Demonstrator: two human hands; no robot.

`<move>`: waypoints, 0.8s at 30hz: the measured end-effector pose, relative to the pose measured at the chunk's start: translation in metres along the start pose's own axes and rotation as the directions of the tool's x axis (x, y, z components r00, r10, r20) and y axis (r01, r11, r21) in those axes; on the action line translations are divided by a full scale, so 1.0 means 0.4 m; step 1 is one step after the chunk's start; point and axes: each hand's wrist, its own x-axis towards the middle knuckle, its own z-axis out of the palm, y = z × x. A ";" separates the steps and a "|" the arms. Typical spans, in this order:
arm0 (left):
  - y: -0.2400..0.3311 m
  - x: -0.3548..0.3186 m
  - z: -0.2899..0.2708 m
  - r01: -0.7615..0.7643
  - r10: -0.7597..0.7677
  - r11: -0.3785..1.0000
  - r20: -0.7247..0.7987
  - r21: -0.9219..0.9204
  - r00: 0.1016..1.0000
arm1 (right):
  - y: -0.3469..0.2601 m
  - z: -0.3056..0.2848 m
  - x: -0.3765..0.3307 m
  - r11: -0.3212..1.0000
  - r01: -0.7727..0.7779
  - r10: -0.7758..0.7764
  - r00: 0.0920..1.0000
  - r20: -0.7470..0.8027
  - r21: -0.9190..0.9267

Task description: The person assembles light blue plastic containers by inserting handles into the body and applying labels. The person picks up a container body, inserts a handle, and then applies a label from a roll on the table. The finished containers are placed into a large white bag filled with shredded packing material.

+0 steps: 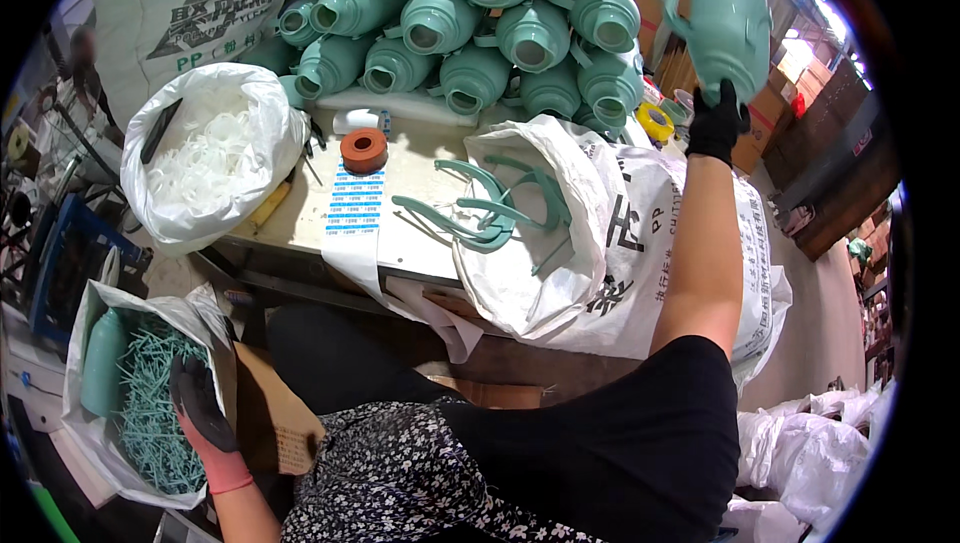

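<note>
Two grips are in my view from this remote seat, well apart. The right grip [719, 123], in a black glove, is clamped around the lower end of a green jug shell [724, 18], raised near the far right corner of the counter [412, 140]. I judge it is taken there because the body looks too wide for one hand. The left grip [203, 403], darkly gloved, rests at thin green sticks [155, 433] inside a white sack [95, 463], left of the counter's front edge; I cannot tell whether it holds any.

Along the far edge, a pile of similar shells [443, 15] lies sideways, mouths mostly toward me, probably for easy reaching. At the front right corner, a spread sack [555, 315] presents green handles [488, 241]; I think it would obstruct a low path there. A white bag [180, 228] of translucent rings [215, 163] occupies the left edge. Between these, an orange-brown roll [370, 163] sits on a label sheet [355, 205], perhaps as weight, since the sheet hangs over the front edge.
</note>
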 end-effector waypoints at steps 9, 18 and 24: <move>0.006 0.001 -0.201 0.007 0.057 0.966 -0.243 0.257 0.968 | 0.276 0.130 -0.062 0.861 -0.267 0.355 0.924 0.138 -0.433; 0.020 -0.072 -0.284 0.138 0.069 0.937 -0.558 0.320 0.827 | -0.246 0.325 -0.463 0.891 0.154 -0.396 0.725 0.564 0.428; 0.009 -0.165 -0.400 0.042 0.139 0.971 -0.698 0.235 0.702 | -0.774 0.460 -1.013 0.734 -0.061 -0.678 -0.012 0.735 0.677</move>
